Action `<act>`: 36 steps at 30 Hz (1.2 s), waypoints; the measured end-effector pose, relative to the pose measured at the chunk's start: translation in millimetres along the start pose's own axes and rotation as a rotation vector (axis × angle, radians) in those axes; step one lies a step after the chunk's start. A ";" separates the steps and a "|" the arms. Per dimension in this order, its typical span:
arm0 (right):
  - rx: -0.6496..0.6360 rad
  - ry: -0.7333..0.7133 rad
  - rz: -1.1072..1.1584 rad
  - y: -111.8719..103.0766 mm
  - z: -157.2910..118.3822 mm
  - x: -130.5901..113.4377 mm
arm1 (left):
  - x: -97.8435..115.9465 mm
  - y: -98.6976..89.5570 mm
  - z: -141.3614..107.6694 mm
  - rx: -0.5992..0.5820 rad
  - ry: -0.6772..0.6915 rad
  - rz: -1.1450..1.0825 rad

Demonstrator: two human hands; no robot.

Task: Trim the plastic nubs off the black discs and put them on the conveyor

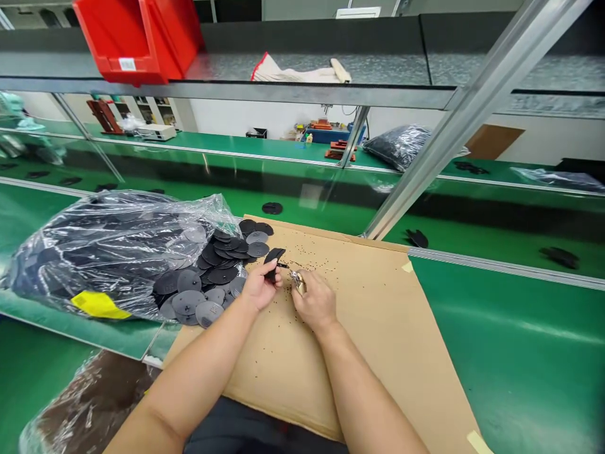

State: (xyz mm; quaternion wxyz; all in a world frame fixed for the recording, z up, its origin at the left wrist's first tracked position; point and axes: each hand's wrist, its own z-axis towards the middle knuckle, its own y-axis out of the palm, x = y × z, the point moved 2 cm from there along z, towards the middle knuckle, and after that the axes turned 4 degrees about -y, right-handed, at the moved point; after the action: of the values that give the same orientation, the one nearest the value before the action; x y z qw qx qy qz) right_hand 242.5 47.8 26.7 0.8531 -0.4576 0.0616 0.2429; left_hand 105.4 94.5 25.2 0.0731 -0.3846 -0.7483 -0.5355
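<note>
Pinched in my left hand point(261, 287) is a small black plastic part point(274, 257), tilted above the cardboard sheet point(368, 315). My right hand point(316, 299) is closed around a small metal hand tool, probably nippers point(297, 280), whose tip is close to the black part. Whether the tool touches the part I cannot tell. Left of my hands lies a pile of round black plastic discs point(189, 301), spilling from a clear plastic bag point(108, 252). Tiny dark bits point(312, 249) are scattered over the cardboard around both hands.
Beyond the cardboard runs a green conveyor belt point(302, 208) carrying several black parts. A slanting metal post point(439, 126) rises at the right. Overhead, a shelf holds a red bin point(142, 41) and a white glove point(297, 72). Another bagged bundle point(89, 403) sits at lower left.
</note>
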 end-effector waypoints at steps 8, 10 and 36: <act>0.044 0.027 0.023 -0.5 -0.9 0.3 | -0.3 2.5 -3.6 0.015 -0.031 -0.007; 0.036 0.027 0.015 -0.3 -1.2 -0.1 | -0.1 3.1 -4.1 0.008 -0.036 -0.007; -0.142 0.178 0.001 -4.7 2.5 1.3 | -4.3 -0.4 -0.6 -0.059 -0.009 0.001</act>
State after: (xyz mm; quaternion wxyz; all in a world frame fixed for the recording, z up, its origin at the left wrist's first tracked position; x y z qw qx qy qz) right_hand 245.5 48.1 31.2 0.8096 -0.5366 0.1201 0.2052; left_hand 108.0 91.8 22.8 0.0589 -0.3894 -0.7322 -0.5557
